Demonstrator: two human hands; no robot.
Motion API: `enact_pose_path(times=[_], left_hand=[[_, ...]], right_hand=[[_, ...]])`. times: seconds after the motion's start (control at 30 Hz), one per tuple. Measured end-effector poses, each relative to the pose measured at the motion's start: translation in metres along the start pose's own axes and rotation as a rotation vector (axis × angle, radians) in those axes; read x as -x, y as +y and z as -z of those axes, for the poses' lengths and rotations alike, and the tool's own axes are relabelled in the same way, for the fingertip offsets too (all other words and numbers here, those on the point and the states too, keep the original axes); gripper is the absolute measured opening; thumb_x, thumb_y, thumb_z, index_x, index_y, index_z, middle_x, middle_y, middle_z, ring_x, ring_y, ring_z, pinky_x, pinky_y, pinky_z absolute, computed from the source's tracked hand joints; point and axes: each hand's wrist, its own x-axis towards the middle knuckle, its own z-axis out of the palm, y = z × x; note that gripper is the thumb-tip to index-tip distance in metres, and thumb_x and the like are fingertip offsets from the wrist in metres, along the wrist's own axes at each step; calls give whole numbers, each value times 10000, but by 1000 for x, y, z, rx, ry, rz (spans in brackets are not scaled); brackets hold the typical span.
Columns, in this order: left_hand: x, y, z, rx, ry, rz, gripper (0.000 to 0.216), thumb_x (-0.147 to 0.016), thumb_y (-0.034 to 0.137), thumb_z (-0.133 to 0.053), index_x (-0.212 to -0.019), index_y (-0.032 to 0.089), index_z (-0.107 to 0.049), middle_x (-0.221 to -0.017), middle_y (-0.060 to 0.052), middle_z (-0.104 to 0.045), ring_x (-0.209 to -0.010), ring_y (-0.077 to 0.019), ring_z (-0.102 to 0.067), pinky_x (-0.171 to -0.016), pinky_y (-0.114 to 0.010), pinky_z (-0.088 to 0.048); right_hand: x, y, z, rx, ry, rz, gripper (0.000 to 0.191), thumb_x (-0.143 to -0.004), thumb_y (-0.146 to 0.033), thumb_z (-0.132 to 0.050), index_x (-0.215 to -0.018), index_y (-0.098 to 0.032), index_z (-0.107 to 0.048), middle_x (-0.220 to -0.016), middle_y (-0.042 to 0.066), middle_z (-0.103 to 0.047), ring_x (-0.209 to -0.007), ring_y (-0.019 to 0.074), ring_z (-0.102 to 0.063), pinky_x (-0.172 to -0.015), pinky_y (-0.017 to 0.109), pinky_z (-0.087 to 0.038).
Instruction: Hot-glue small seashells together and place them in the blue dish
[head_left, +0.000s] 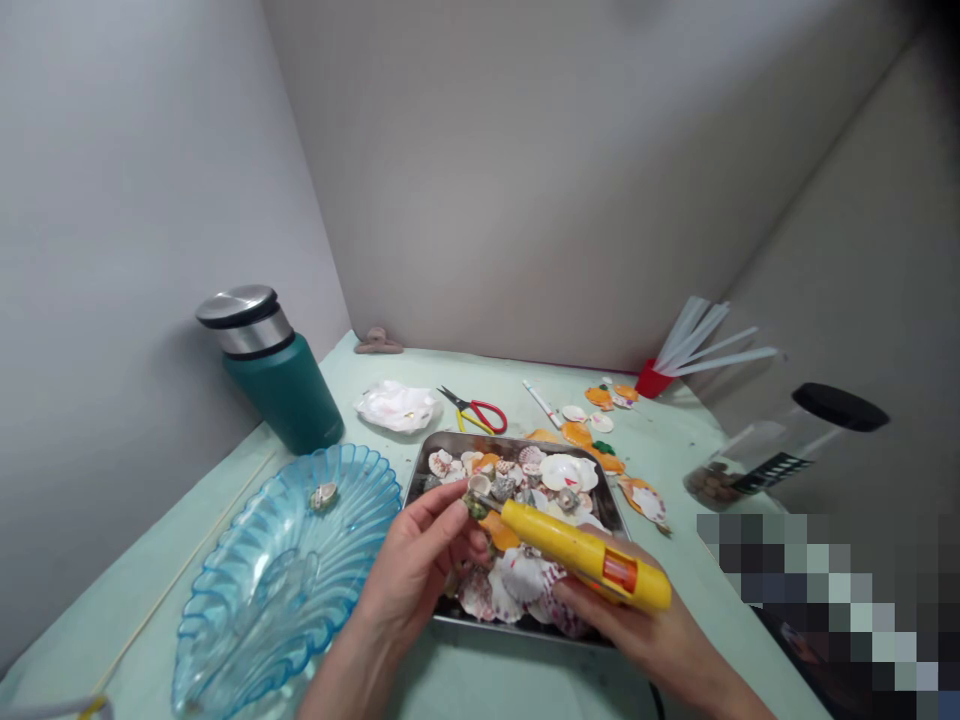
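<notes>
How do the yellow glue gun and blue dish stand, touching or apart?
Apart: the head view shows the left hand between the yellow glue gun and the blue dish.

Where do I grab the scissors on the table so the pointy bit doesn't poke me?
I'd pinch the scissors by the red and yellow handles, coming from above on the right. They lie flat with the blades pointing left and away from you, so that end seems safest. The tray sits in front, so reach over it.

Soft, muted light (lower right pixelated).
</notes>
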Motion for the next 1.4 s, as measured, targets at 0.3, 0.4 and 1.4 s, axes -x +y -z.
enact_pose_path(times=[0.3, 0.4, 1.4], left_hand=[[0, 0, 0, 19, 5, -10, 306, -685, 238, -790, -964, 139, -712, -619, -43, -682, -561, -116, -623, -573, -219, -525], [0, 1, 0, 15, 6, -16, 302, -691, 225, -785, -968, 132, -708, -636, -41, -683, -562, -111, -624, -579, -218, -531], [1, 3, 1, 63, -4, 0, 231, -777, 240, -709, -965, 121, -644, -688, -29, -671, -580, -100, -613, -582, -206, -523]], right_hand=[[1, 3, 0, 8, 3, 4, 182, -825, -392, -622, -751, -230, -661, -601, -4, -642, -513, 175, -596, -498, 268, -507], [0, 2, 0, 17, 9, 17, 168, -821, -379, -625, -746, -231, -657, -600, -7, -639, -508, 175, -595, -494, 269, -502], [-2, -1, -1, 47, 16, 22, 111, -807, -342, -639, -779, -238, -662, -592, -14, -657, -487, 181, -610, -462, 271, -513]])
